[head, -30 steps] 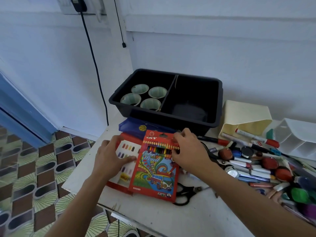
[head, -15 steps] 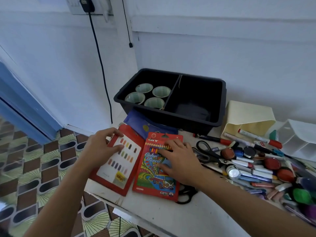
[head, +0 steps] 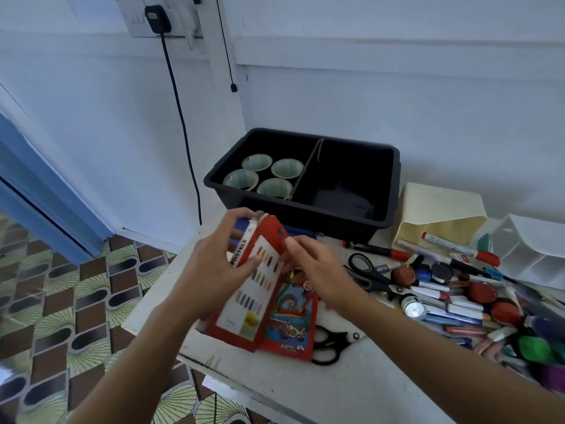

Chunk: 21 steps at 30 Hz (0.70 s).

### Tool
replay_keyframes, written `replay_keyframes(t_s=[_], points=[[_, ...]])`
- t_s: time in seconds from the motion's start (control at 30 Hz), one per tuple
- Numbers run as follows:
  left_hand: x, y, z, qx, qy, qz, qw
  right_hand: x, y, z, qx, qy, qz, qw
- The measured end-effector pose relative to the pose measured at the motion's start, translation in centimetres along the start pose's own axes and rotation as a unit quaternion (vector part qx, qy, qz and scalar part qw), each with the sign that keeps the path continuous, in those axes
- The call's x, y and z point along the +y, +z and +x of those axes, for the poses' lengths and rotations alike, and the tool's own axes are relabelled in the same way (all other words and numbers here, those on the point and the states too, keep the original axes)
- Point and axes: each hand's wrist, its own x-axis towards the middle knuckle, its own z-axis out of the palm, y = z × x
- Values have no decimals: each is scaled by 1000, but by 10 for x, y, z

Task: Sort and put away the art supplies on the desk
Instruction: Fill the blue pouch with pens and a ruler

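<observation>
My left hand (head: pixel 214 264) grips the red pastels box (head: pixel 253 289), tilted up with its far end raised above the white desk (head: pixel 305 390). My right hand (head: pixel 318 267) pinches the box's upper right edge. Under it the red colour pencil box (head: pixel 290 325) lies flat on the desk. A black divided bin (head: pixel 351 215) stands behind, with several pale cups (head: pixel 263 175) in its left compartment; the right compartment looks empty.
A heap of markers, pens and round red items (head: pixel 477 295) covers the desk's right side. Black scissors (head: pixel 367 270) lie beside my right hand, another pair (head: pixel 333 347) near the front. A cream holder (head: pixel 440 215) and a white organiser (head: pixel 532 249) stand at the right.
The pastels box, flat on the desk before, is now lifted and tilted in both hands. My right hand left the pencil box for it.
</observation>
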Motion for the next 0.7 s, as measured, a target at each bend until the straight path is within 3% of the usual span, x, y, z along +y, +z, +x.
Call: replay_keyframes(t_s=[0.17, 0.27, 0.43, 0.53, 0.7], points=[[14, 44, 5, -38, -44, -88, 994, 0, -15, -9, -43, 114, 201, 972], [13, 58, 10, -70, -103, -182, 975, 9, -31, -13, -17, 167, 272, 948], [-11, 75, 17, -3, -112, -79, 991, 24, -50, -17, 38, 198, 308, 930], [-24, 82, 19, 34, -124, -84, 988, 27, -57, -19, 70, 181, 329, 924], [-39, 96, 12, -44, -124, -45, 990, 32, -69, -23, 98, 161, 313, 931]])
